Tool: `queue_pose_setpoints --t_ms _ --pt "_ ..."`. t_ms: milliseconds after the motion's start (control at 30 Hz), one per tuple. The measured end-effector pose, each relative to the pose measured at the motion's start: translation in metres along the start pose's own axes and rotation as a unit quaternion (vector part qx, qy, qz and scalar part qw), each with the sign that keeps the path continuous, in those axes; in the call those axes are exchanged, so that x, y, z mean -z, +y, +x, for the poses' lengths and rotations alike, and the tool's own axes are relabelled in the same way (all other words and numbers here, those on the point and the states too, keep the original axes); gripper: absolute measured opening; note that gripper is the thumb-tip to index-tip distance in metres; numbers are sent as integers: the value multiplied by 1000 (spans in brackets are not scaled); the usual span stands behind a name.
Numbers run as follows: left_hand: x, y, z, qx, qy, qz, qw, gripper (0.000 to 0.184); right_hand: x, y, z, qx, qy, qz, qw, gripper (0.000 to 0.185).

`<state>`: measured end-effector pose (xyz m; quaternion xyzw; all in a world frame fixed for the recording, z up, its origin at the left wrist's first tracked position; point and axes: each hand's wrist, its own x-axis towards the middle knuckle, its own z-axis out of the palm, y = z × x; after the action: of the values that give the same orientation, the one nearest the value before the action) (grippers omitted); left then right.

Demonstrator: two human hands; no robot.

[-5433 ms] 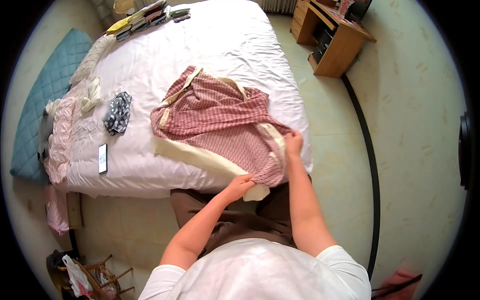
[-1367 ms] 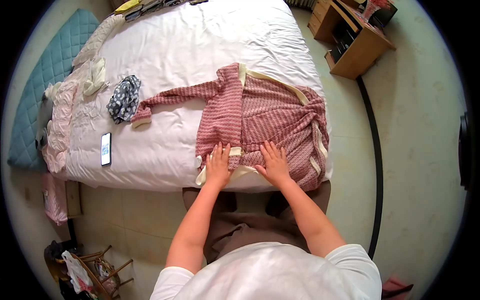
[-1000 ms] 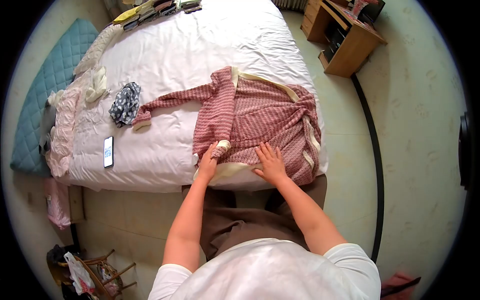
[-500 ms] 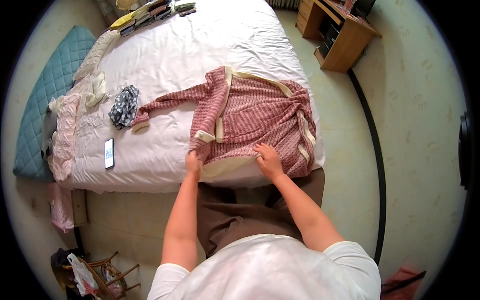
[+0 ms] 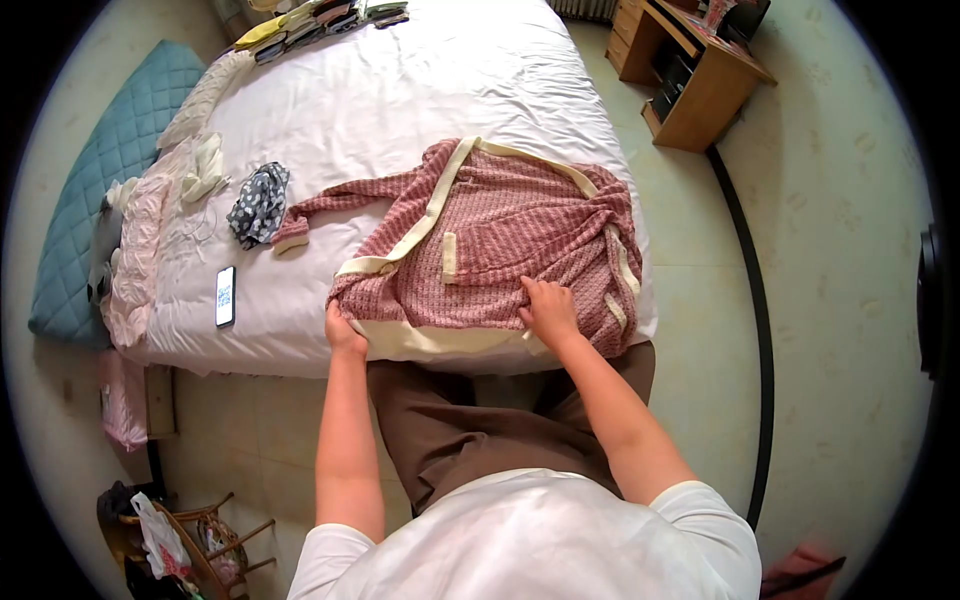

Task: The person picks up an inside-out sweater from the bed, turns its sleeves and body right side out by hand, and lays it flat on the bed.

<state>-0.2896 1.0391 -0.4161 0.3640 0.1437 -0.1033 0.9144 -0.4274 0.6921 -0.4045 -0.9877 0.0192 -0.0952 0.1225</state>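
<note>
A pink knit cardigan (image 5: 500, 215) with cream trim lies spread on the bed (image 5: 500, 85). One sleeve stretches out to the left; the other is folded across the body, its cream cuff near the middle. My left hand (image 5: 345, 332) is closed on the front corner of the cardigan, at the left end of its cream hem. Over the lower right part of the knit rests my right hand (image 5: 549, 308), its fingers bent against the fabric; whether they pinch the cloth is hard to make out.
Left of the cardigan are a dotted dark cloth (image 5: 258, 205) and a phone (image 5: 226, 296) with a lit screen. Folded clothes (image 5: 320, 22) are stacked at the far end. A teal quilted headboard (image 5: 110, 200) borders the left; a wooden desk (image 5: 700, 95) stands at upper right.
My left hand has pulled the cardigan's front edge to the left, so that panel lies wider and more cream hem shows. My right hand has shifted slightly right and stays on the knit.
</note>
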Motion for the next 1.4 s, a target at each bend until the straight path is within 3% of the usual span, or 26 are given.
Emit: queue_pose_setpoints --t_ms 33,233,367,433,500,533,567,633,667,700,767,833,900,933,1000,1100,1133,1167,1233,1267,1300,1333,1367,1400 --pt "-3 4 -10 -1 23 -9 1000 46 -8 3 2 1 49 -19 999 31" --pt "34 10 -22 -19 68 16 997 46 -16 24 5 30 75 -75 994 3" --pt "57 18 -38 -36 143 22 989 43 10 55 -20 31 35 -85 995 5" --pt "67 19 -45 -6 204 101 974 44 25 61 -31 20 11 -78 997 4" --pt "96 9 -32 17 201 101 974 39 49 54 -28 9 -17 -73 997 5" --pt "110 4 -23 8 176 291 940 35 66 39 -17 2 -39 -8 999 13" --pt "117 0 -19 1 144 470 871 31 74 28 -8 -5 -61 58 996 20" --pt "83 1 -22 33 199 460 865 26 76 16 7 -10 -46 66 997 31" --pt "53 -5 -26 -131 219 575 777 32 74 10 16 -15 -31 75 997 42" --pt "24 -9 -27 -289 230 662 652 40 64 4 26 -12 -31 76 997 42" --pt "-31 -9 -19 -274 124 744 597 49 34 -7 46 61 56 29 996 52" --pt "-61 -31 -1 -320 37 791 521 60 14 -18 59 54 10 11 998 54" --pt "-82 -50 32 -236 -19 871 431 69 -17 -17 62 75 -1 -44 996 48" --pt "-93 -56 46 -239 -16 869 433 69 -25 -17 61 66 -6 -22 998 35" --pt "-106 -65 71 -175 -26 936 304 70 -37 -10 53 80 13 -10 997 30" --pt "-106 -71 112 -139 51 952 269 71 -30 -9 46 102 18 -13 995 23" --pt "-100 -68 117 -226 76 924 299 54 -27 -7 46 111 -9 0 994 23" --pt "-99 -67 123 -227 76 924 300 54 -24 -6 44 120 -38 14 992 22" --pt "-122 -39 105 -138 5 880 455 32 -15 -1 38 138 -47 13 989 21" --pt "-121 -47 100 -201 60 805 555 15 -10 -1 35 129 -94 1 987 21" --pt "-124 -49 90 -201 63 806 553 15 0 -4 34 120 -138 -10 983 21" --pt "-130 -48 75 -254 22 753 607 14 26 -15 39 100 -200 12 975 25" --pt "-135 -49 58 -303 -21 692 655 14 28 -18 43 98 -200 15 975 25" --pt "-141 -47 38 -303 -23 693 653 14 30 -20 45 73 -155 79 982 27"
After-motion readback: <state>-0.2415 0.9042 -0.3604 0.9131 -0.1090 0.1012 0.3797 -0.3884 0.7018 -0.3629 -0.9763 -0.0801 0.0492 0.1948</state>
